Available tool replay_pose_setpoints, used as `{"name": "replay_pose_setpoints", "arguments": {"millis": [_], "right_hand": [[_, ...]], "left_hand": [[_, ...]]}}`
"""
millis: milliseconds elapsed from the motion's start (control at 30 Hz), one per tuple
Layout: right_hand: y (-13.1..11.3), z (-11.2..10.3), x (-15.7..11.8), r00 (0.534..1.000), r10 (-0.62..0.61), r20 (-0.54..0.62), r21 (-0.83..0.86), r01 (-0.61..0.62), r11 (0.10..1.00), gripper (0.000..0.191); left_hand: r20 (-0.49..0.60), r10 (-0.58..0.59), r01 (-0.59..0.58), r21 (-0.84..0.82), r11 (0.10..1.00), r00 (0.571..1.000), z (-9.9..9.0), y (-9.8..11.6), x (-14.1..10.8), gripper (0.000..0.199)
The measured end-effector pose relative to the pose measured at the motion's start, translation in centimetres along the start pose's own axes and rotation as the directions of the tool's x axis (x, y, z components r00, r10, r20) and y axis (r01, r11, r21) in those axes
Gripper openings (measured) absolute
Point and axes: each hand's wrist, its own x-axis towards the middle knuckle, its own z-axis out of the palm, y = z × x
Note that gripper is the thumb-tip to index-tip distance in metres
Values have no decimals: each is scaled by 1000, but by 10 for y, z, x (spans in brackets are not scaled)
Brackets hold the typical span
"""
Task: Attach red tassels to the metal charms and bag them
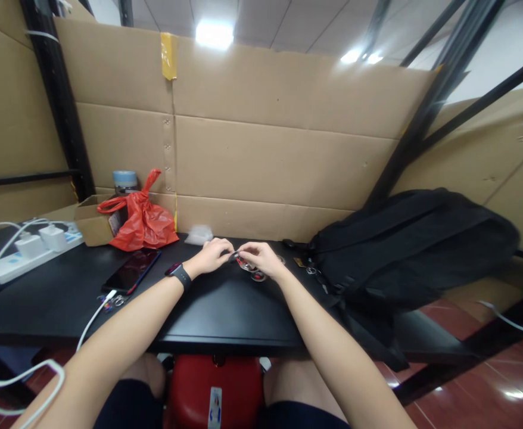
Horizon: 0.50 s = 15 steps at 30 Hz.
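Small dark piece is sitting pinched, apparently, between fingertips of left hand and right hand, which are nearly meeting above black table, light steady grip likely serving best near round trinkets.

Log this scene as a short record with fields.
Left hand: fingertips at a small dark piece, too small to identify
Right hand: fingertips at the same piece
Near right hand: small round item with red on it
Surface: black table
Left: phone, red plastic bag, cardboard box, power strip
Right: black backpack
Behind: cardboard panel
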Motion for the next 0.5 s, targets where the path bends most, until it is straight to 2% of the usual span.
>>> {"name": "replay_pose_setpoints", "arguments": {"millis": [167,267,367,500], "right_hand": [[3,-11,0,991,70,-112,135,-55,989,40],[7,-21,-1,968,94,-231,213,-44,976,45],[9,-23,-2,961,120,-249,287,-45,957,46],[2,-17,-4,983,104,-154,346,-45,937,50]], "left_hand": [[-113,-96,108,108,988,989,-8,-9,0,21],[-122,-134,142,60,988,983,-7,-13,1,24],[-85,-77,73,-55,996,993,-1,-8,1,22],[-130,41,-61,-160,985,991,6,4,2,31]]}}
